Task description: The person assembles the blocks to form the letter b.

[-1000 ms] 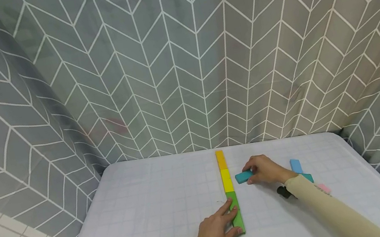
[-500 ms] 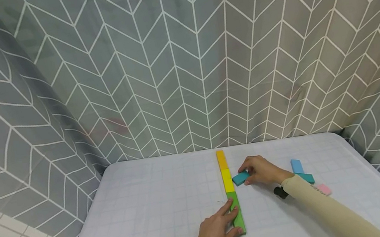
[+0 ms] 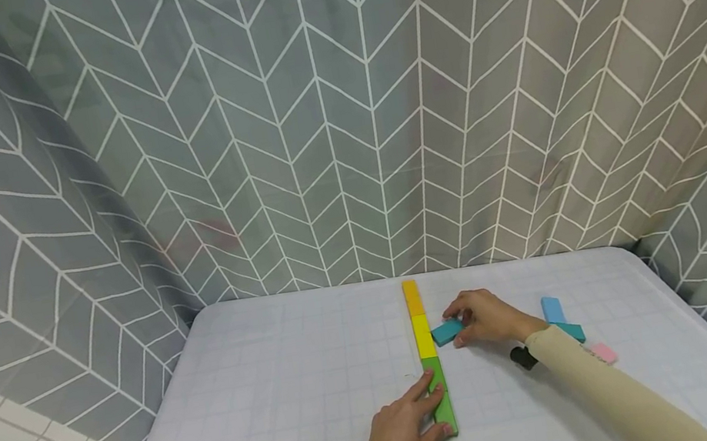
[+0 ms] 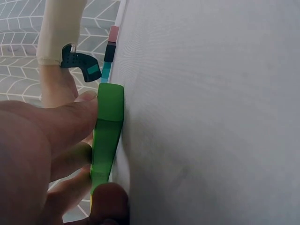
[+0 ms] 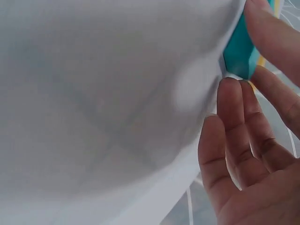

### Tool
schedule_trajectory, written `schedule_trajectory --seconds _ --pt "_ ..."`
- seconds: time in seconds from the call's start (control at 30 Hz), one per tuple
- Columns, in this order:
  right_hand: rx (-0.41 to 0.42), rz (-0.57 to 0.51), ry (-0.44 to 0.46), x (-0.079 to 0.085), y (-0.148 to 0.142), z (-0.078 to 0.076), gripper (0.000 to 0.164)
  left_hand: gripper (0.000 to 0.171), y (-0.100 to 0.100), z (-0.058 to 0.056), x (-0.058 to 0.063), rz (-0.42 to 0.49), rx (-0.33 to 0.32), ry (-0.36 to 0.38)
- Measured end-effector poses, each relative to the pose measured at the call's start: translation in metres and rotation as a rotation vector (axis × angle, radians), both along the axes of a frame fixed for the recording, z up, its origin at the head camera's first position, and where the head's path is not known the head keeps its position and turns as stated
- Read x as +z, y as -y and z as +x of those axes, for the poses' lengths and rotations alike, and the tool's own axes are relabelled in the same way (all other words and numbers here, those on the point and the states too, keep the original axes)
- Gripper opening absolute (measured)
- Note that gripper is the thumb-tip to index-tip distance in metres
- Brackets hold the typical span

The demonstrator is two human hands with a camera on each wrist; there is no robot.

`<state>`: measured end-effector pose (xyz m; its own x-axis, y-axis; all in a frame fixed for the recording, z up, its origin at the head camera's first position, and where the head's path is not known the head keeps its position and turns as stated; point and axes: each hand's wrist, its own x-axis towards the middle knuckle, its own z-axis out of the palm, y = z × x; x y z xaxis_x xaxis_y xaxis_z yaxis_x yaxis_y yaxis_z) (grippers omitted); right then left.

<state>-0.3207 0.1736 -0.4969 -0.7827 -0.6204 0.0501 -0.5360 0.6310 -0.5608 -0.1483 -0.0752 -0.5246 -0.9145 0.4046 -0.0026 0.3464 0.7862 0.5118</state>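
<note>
A straight row of flat blocks runs away from me in the head view: an orange block (image 3: 412,298), yellow (image 3: 423,337) in the middle, then a green stretch (image 3: 446,417) nearest. My left hand (image 3: 396,436) rests on the green part, fingers spread, thumb by its near end; the left wrist view shows the thumb against the green block (image 4: 108,140). My right hand (image 3: 487,317) pinches a teal block (image 3: 445,332) between thumb and fingers. That block lies at an angle, its left end close beside the yellow; whether they touch, I cannot tell. In the right wrist view, the teal block (image 5: 241,51) is partly hidden.
Right of the right forearm lie a light blue block (image 3: 552,310), another teal block (image 3: 570,331) and a pink block (image 3: 603,352). A black thing (image 3: 524,357) shows beneath the right wrist. A patterned curtain (image 3: 339,137) hangs behind the white tabletop (image 3: 270,390).
My right hand has moved slightly left, bringing the teal block close to the yellow one and turning it a little. The left hand has stayed on the green part.
</note>
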Motion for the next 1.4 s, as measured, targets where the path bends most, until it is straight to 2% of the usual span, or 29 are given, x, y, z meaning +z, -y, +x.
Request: schedule_trajectory --seconds 0.13,0.23,0.57,0.8,0.97,1.07,1.2,1.3,1.4 --pt "-0.030 0.009 -0.070 0.006 -0.021 -0.001 0.049 0.060 -0.001 0.000 0.000 0.018 0.005 0.020" --pt "-0.078 0.043 -0.114 0.011 -0.045 -0.001 0.049 0.060 -0.001 0.001 -0.001 0.022 0.005 0.007" --pt "-0.197 0.159 -0.093 0.024 -0.117 0.017 0.057 0.059 0.001 0.000 0.000 0.018 0.018 -0.006" --pt "-0.449 0.198 -0.088 0.018 -0.143 0.024 0.078 0.059 0.000 0.000 -0.001 0.026 0.029 0.019" --pt "-0.549 0.249 0.019 0.018 -0.149 0.027 0.081 0.059 -0.001 -0.001 -0.002 0.023 0.024 0.019" --pt "-0.570 0.264 0.083 0.019 -0.144 0.028 0.081 0.060 -0.001 -0.001 -0.001 0.021 0.028 0.028" --pt "-0.566 0.227 0.068 0.017 -0.130 0.027 0.070 0.059 -0.001 0.000 -0.001 0.024 0.028 0.028" --pt "-0.529 0.174 0.040 0.014 -0.118 0.025 0.063 0.059 -0.001 0.000 -0.001 0.031 0.028 0.027" --pt "-0.447 0.100 0.006 0.008 -0.107 0.024 0.058 0.059 -0.001 0.000 -0.001 0.031 0.026 0.026"
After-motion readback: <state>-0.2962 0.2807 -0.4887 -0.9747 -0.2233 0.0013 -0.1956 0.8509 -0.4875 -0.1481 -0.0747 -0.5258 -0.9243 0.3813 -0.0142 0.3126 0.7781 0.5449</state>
